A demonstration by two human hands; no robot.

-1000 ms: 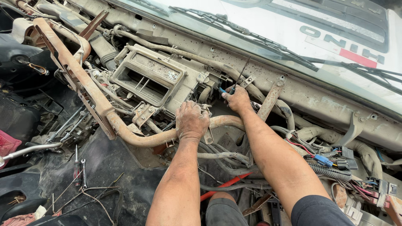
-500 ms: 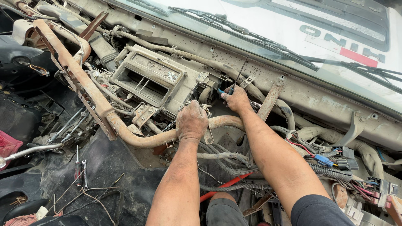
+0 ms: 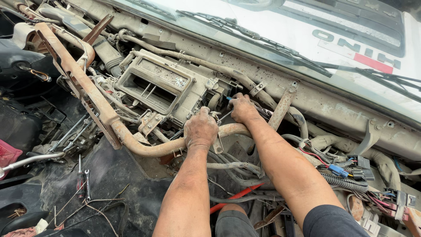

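Setting: stripped truck cab under the windshield, wiring loose everywhere.
Pipe: rusty bar, long axis running left to right.
Left hand: fingers wrapped shut over the pipe.
Right hand: just right and beyond, pinching a blue-handled tool beside the heater box.

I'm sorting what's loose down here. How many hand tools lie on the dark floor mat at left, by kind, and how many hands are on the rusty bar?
Screwdriver: 1
Wrench: 1
Hands on the rusty bar: 1, the left hand; the right hand is just behind it
Total: 3
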